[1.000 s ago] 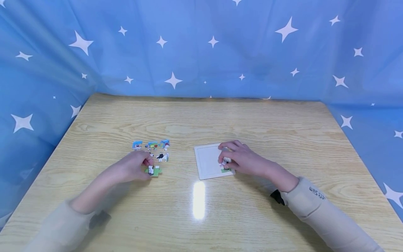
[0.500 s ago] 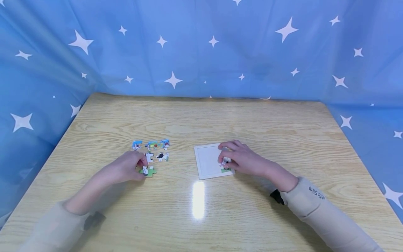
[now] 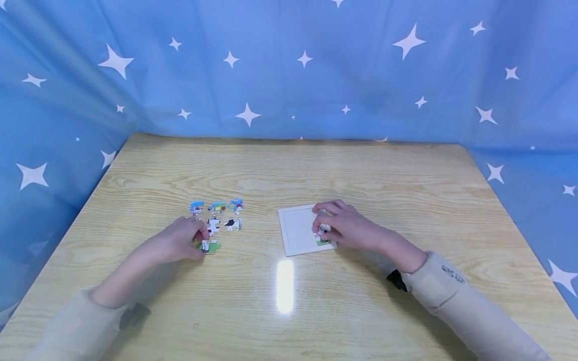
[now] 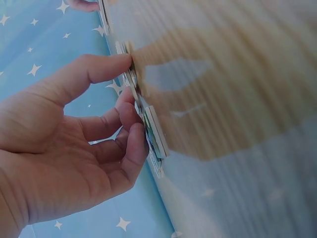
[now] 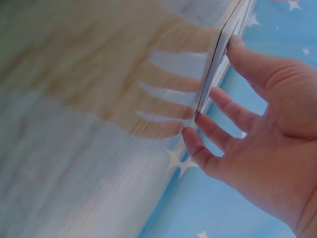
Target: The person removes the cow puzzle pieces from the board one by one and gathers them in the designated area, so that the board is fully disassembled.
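On the left of the table my left hand point(image 3: 177, 240) bends over a green-and-white jigsaw piece point(image 3: 211, 246), pinching it near its left edge between thumb and fingers. In the left wrist view the thumb point(image 4: 111, 67) touches a flat piece at the table surface. Just above lie a black-and-white piece point(image 3: 213, 225) and another such piece point(image 3: 233, 224). My right hand point(image 3: 349, 226) rests over the right side of a white puzzle tray point(image 3: 295, 230), its fingertips touching it. A piece point(image 3: 323, 237) with green at the bottom shows partly under those fingers, in the tray's lower right corner.
Behind the left hand, a row of blue-topped pieces includes one at the left point(image 3: 196, 207), a colourful one in the middle point(image 3: 219, 207) and one at the right point(image 3: 237, 205). A starry blue curtain point(image 3: 271, 75) hangs behind the wooden table point(image 3: 289, 170).
My left hand has slid left with the green-and-white jigsaw piece, uncovering more of the black-and-white piece above. The right hand and the tray have stayed in place.
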`<act>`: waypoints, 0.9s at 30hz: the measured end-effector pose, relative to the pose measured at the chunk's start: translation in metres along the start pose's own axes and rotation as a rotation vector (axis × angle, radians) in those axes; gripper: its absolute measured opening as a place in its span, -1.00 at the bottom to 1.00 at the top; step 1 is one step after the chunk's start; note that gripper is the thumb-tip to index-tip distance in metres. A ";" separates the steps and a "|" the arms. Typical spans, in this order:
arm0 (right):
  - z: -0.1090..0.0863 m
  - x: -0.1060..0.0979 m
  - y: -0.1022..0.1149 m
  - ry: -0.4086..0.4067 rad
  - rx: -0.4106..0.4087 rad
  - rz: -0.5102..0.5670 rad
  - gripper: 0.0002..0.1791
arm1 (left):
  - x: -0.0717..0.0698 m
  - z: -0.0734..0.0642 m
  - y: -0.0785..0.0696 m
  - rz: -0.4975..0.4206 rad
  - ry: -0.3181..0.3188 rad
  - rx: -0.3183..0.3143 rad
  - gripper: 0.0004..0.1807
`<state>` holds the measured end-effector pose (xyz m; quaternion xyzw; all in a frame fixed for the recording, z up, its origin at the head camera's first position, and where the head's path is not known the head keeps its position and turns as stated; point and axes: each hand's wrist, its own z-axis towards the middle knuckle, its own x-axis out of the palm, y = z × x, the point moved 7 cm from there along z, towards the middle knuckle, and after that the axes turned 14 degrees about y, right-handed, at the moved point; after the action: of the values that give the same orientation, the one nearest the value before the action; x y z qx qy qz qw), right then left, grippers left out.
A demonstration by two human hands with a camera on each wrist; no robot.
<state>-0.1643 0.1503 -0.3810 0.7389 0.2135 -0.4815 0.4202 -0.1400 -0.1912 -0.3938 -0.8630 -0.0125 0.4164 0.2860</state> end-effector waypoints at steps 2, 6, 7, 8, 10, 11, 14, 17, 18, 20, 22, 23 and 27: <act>0.001 0.000 0.000 0.007 0.006 0.008 -0.78 | 0.000 -0.001 0.001 0.000 -0.001 0.008 -0.66; 0.001 0.001 -0.001 0.017 0.019 0.024 -0.78 | 0.001 -0.002 0.001 0.002 -0.004 0.016 -0.66; 0.001 0.001 -0.001 0.017 0.020 0.025 -0.78 | 0.001 -0.002 0.002 0.001 -0.005 0.017 -0.65; 0.001 0.001 -0.001 0.018 0.021 0.027 -0.78 | 0.001 -0.002 0.002 0.000 -0.004 0.015 -0.65; 0.001 0.001 -0.002 0.017 0.022 0.028 -0.78 | 0.000 -0.002 0.002 -0.002 -0.003 0.014 -0.65; 0.001 0.001 -0.002 0.018 0.023 0.029 -0.79 | 0.000 -0.003 0.001 -0.003 -0.002 0.014 -0.65; 0.001 0.001 -0.002 0.021 0.025 0.033 -0.79 | -0.002 -0.004 0.000 -0.003 -0.006 0.023 -0.65; 0.000 0.001 -0.002 0.020 0.021 0.033 -0.79 | -0.007 -0.007 -0.004 0.001 -0.018 0.048 -0.65; 0.000 0.000 -0.001 0.019 0.018 0.031 -0.79 | -0.010 -0.007 -0.006 0.003 -0.021 0.052 -0.66; -0.001 -0.001 0.000 0.016 0.012 0.022 -0.78 | -0.015 -0.009 -0.009 0.011 -0.029 0.062 -0.67; -0.002 -0.002 0.000 0.014 0.008 0.012 -0.79 | -0.018 -0.009 -0.012 0.026 -0.037 0.070 -0.68; -0.002 -0.002 0.000 0.012 0.004 0.010 -0.79 | -0.019 -0.009 -0.014 0.029 -0.039 0.073 -0.68; -0.001 0.001 -0.004 -0.013 -0.032 0.002 -0.79 | -0.016 -0.007 -0.020 0.022 -0.034 0.103 -0.76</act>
<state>-0.1661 0.1534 -0.3831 0.7292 0.2178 -0.4823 0.4338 -0.1409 -0.1814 -0.3693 -0.8401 0.0133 0.4340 0.3252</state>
